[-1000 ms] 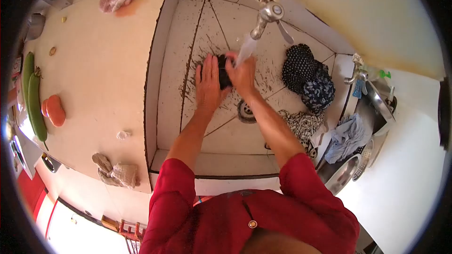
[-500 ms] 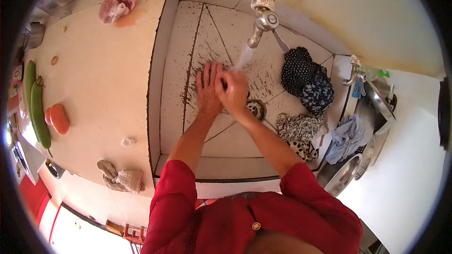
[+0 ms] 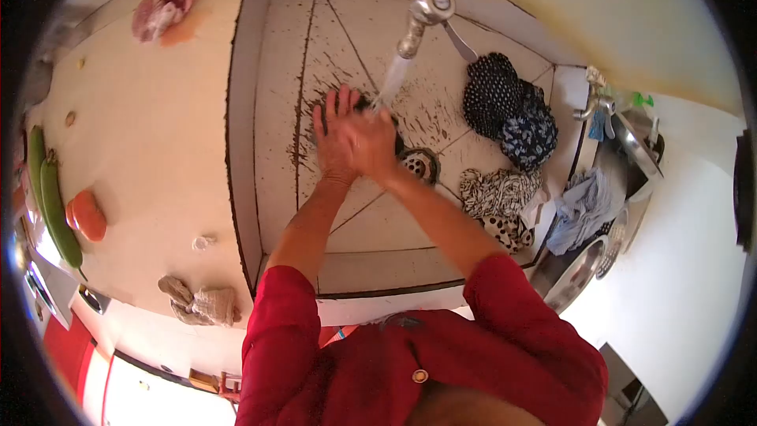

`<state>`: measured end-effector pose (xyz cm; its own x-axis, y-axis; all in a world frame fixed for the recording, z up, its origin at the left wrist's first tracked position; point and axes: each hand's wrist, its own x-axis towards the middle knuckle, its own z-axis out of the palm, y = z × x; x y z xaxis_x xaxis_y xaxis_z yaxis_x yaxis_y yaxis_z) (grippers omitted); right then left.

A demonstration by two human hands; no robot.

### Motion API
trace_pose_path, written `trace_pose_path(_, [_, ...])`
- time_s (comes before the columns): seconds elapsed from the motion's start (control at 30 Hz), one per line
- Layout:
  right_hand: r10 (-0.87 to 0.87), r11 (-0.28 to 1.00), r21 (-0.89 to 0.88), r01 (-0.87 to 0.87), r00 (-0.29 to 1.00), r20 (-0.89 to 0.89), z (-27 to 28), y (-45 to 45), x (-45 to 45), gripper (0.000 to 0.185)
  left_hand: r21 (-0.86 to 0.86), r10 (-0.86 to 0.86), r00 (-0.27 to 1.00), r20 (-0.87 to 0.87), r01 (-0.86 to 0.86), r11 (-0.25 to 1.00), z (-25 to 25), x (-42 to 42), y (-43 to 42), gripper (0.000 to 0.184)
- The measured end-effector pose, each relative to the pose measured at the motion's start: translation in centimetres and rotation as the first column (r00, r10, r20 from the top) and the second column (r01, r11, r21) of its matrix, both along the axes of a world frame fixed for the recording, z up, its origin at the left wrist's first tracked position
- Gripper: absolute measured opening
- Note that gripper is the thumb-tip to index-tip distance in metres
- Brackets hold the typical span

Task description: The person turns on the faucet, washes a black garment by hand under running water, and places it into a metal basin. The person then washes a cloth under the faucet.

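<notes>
Under the running tap [image 3: 430, 8], my left hand [image 3: 333, 138] lies flat over the dirt-splashed sink floor with its fingers spread. Against its thumb side, my right hand [image 3: 372, 142] is smeared by motion and wet, so I cannot make out its fingers. Water [image 3: 393, 83] falls at the right hand's knuckles. Dark patches show beside and beneath both hands; whether they are a thing or wet dirt I cannot tell. Close to my right wrist is the round drain strainer [image 3: 419, 166].
Dark patterned cloths [image 3: 512, 110] and a black-and-white cloth [image 3: 497, 193] lie at the sink's right. On the left counter [image 3: 158, 150] are raw meat [image 3: 163, 9], long green vegetables [image 3: 55, 205], a reddish vegetable [image 3: 89, 215] and a brownish rag [image 3: 209, 304]. A second tap [image 3: 595, 102] stands right.
The right hand has shifted over the back of the left hand, its curled shape now blurred. The view has moved slightly; the water still runs.
</notes>
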<state>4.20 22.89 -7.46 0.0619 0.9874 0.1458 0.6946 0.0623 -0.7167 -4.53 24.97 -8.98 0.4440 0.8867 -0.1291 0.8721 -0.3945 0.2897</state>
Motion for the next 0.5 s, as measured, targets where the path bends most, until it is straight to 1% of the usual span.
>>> trace_pose_path(0.03, [-0.073,0.994,-0.087,0.065,0.994,-0.085,-1.9,3.7,1.5,0.022,-0.002,-0.008,1.000,0.020,0.008,1.000,0.0,-0.1,0.0,0.093])
trace_pose_path(0.1, [-0.169,0.984,-0.059,0.168,0.986,-0.002,-3.0,7.0,3.2,0.020,-0.001,-0.029,0.997,0.068,0.029,1.000,0.1,-0.3,-0.1,0.095])
trace_pose_path(0.13, [-0.196,0.980,0.057,0.189,0.967,0.162,-2.3,7.7,3.6,0.017,0.020,-0.022,0.996,0.082,0.020,1.000,0.1,-0.1,-0.1,0.095])
trace_pose_path(0.17, [-0.237,0.966,0.179,0.187,0.917,0.322,-1.3,8.2,4.0,0.015,0.030,-0.023,0.992,0.125,0.019,0.999,0.2,0.1,-0.2,0.096])
trace_pose_path(0.23, [-0.278,0.960,0.054,0.274,0.918,0.282,-2.5,6.6,2.5,0.015,0.059,-0.022,0.980,0.198,0.010,0.998,-0.1,-0.3,-0.3,0.101])
trace_pose_path(0.27, [-0.302,0.949,-0.014,0.316,0.917,0.259,-2.7,5.2,1.7,0.014,0.019,-0.036,0.996,0.087,0.035,0.999,-0.4,-0.3,-0.3,0.097])
trace_pose_path(0.33, [-0.137,0.968,0.221,0.115,0.987,0.088,0.5,1.6,0.7,0.017,0.135,-0.042,0.999,0.031,0.037,0.990,-1.4,-0.2,-0.2,0.095])
trace_pose_path(0.37, [-0.113,0.979,0.182,0.093,0.988,0.103,0.4,1.9,1.4,0.018,0.180,-0.044,0.999,0.008,0.042,0.983,-1.8,0.2,-0.5,0.094])
trace_pose_path(0.4, [-0.099,0.987,0.138,0.083,0.988,0.115,-0.1,2.4,1.8,0.018,0.212,-0.024,0.999,-0.037,0.031,0.977,-1.8,0.5,-0.6,0.098])
trace_pose_path(0.43, [-0.086,0.992,0.105,0.073,0.989,0.123,-0.6,3.0,2.1,0.019,0.184,-0.039,0.999,0.036,0.031,0.982,-1.7,0.5,-0.6,0.097])
trace_pose_path(0.5, [-0.124,0.991,0.066,0.119,0.989,0.080,-2.6,4.5,2.1,0.023,0.145,-0.042,0.984,0.176,0.016,0.989,-1.0,-0.2,-0.5,0.096])
